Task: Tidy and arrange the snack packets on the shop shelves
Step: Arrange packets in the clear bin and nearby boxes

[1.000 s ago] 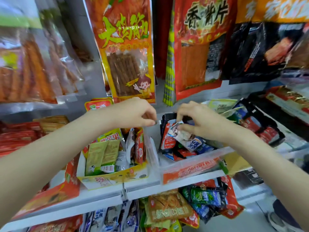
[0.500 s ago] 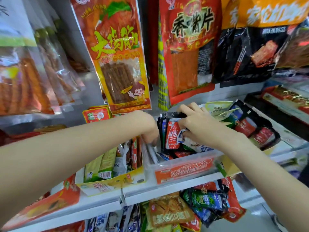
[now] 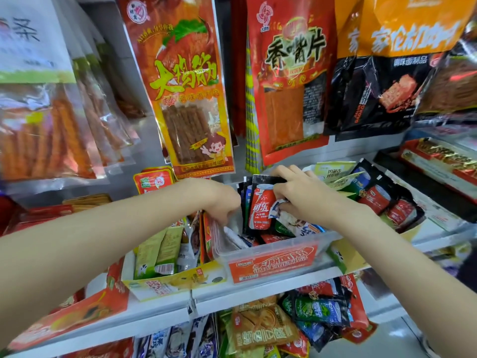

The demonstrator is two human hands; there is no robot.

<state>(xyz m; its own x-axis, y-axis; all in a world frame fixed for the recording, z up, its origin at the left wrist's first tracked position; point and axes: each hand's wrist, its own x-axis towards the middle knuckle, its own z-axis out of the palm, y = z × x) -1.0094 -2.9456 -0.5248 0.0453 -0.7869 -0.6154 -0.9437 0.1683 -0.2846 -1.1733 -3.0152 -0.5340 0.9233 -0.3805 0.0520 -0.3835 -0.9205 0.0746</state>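
**Hands in the clear snack tub**

Hands work close together at a clear plastic tub [image 3: 273, 257] with a red label, which stands on the white shelf [image 3: 258, 293]. The right hand [image 3: 307, 195] has its fingers curled over the top of the black packets [image 3: 259, 208] standing upright in the tub, the front one printed with a red can; its thumb side also touches a white and blue packet [image 3: 291, 220] lying tilted in front of them. The left hand [image 3: 222, 200] reaches down at the tub's left wall, fingers bent and tucked between that wall and the cardboard tray [image 3: 175, 277] just beside it. Whether it pinches anything there cannot be told, since the fingertips are hidden.

The cardboard tray holds green packets [image 3: 157, 251] standing in a row. To the right of the tub, more black packets with red cans [image 3: 376, 200] lie loosely against pale green ones. Above, long bags hang from hooks: an orange bag of brown sticks [image 3: 185, 94] and a red bag [image 3: 289, 81] with a clear window. Mixed packets [image 3: 265, 329] crowd the shelf below.
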